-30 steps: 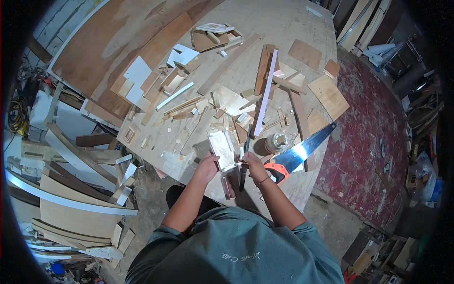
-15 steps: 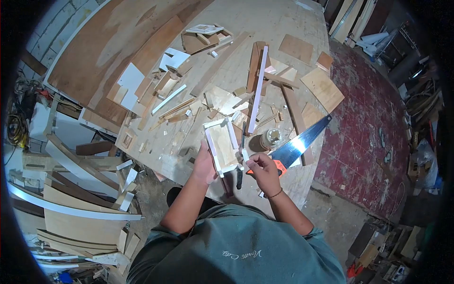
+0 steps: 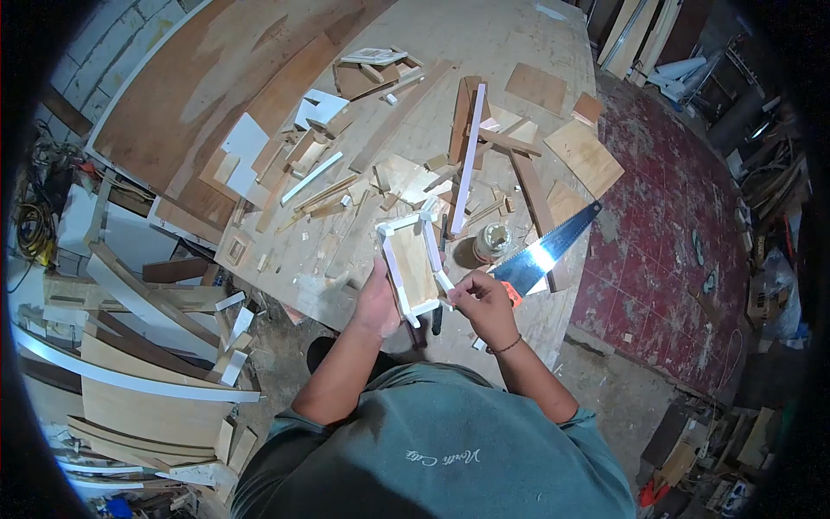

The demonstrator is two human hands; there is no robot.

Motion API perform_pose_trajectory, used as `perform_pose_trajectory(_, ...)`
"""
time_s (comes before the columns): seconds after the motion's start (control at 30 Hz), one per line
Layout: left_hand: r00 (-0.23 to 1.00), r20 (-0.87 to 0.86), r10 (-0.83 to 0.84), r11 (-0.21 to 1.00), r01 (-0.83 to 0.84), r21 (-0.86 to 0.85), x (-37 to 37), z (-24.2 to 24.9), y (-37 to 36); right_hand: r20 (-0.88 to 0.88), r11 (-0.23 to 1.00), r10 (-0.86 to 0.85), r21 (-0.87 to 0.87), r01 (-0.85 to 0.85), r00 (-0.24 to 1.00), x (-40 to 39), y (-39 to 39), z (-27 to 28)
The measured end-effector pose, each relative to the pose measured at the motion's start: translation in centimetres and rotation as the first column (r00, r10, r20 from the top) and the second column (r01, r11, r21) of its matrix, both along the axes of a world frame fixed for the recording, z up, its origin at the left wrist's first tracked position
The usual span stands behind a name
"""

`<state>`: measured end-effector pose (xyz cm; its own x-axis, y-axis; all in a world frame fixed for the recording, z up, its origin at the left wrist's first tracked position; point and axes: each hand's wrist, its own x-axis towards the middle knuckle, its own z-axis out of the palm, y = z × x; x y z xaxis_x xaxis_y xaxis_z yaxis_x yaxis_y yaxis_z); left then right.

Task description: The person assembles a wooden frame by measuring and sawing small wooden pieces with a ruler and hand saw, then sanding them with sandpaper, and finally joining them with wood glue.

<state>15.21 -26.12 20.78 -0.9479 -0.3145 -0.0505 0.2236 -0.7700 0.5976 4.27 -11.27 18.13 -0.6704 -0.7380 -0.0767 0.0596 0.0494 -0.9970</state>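
White lettering [image 3: 443,458] on the green shirt [image 3: 406,424] appears to read "North City", upside down.

Left hand [image 3: 377,303] supports a small wooden frame [image 3: 413,264] with white edging along its sides; right hand [image 3: 486,304] pinches a short white strip [image 3: 445,281] at the frame's right side. Open glass jar [image 3: 493,241] stands on the worktable [image 3: 328,294], near the handsaw [image 3: 553,248], whose orange handle is partly hidden behind the right hand. Long pale lilac strip [image 3: 469,156] lies beyond, among wood offcuts.
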Motion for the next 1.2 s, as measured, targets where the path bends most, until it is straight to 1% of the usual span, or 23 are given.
perform_pose_trajectory(0.17,1.0,-0.023,0.004,1.0,-0.004,0.002,0.7,-0.2,0.5,0.001,0.999,0.032,0.009,-0.032,0.999,0.3,0.4,0.9)
perform_pose_trajectory(0.23,1.0,-0.025,-0.013,1.0,0.013,-0.01,0.9,-0.1,0.5,0.124,0.996,0.077,0.034,-0.082,0.989,0.2,0.5,1.2)
perform_pose_trajectory(0.33,1.0,-0.013,-0.021,1.0,0.021,-0.01,1.3,0.1,0.7,0.144,0.993,0.106,0.032,-0.112,0.984,0.2,0.5,1.3)
perform_pose_trajectory(0.47,0.998,-0.044,-0.047,0.999,0.046,-0.007,1.6,-0.2,0.9,0.113,0.989,0.119,0.073,-0.128,0.986,0.5,0.4,1.3)
perform_pose_trajectory(0.53,0.998,-0.038,-0.045,0.998,0.043,-0.038,1.7,-0.1,1.0,0.106,0.99,0.113,0.072,-0.121,0.988,0.7,0.4,1.3)
perform_pose_trajectory(0.7,0.999,-0.003,-0.046,0.998,0.046,-0.049,2.0,-0.3,1.0,0.076,0.99,0.104,0.083,-0.11,0.992,1.0,0.3,1.0)
perform_pose_trajectory(0.77,0.999,-0.005,-0.054,0.997,0.054,-0.048,2.1,-0.4,0.9,0.027,0.984,0.115,0.133,-0.117,0.993,1.1,0.3,1.0)
perform_pose_trajectory(0.83,0.998,0.056,-0.029,0.998,0.032,-0.056,2.2,-0.5,1.0,0.004,0.983,0.12,0.139,-0.12,0.993,1.1,0.3,1.0)
perform_pose_trajectory(0.87,0.998,0.054,-0.03,0.998,0.033,-0.056,2.2,-0.6,1.1,-0.018,0.982,0.127,0.145,-0.123,0.992,1.1,0.2,0.9)
perform_pose_trajectory(0.93,0.994,0.106,0.017,0.994,-0.005,-0.112,2.1,-1.0,1.2,-0.052,0.983,0.113,0.152,-0.104,0.992,1.1,0.0,1.1)
perform_pose_trajectory(1.0,0.994,0.111,0.016,0.992,-0.002,-0.124,2.1,-1.3,1.3,-0.084,0.984,0.098,0.16,-0.084,0.992,1.2,-0.1,1.6)
perform_pose_trajectory(1.07,0.993,0.117,0.013,0.991,0.003,-0.134,2.2,-1.7,1.4,-0.305,0.987,0.057,0.163,-0.007,0.951,1.2,-0.4,2.4)
perform_pose_trajectory(1.2,0.984,0.178,0.032,0.99,-0.007,-0.144,2.6,-2.1,1.8,-0.327,0.986,0.044,0.164,0.011,0.944,1.5,-0.9,2.8)
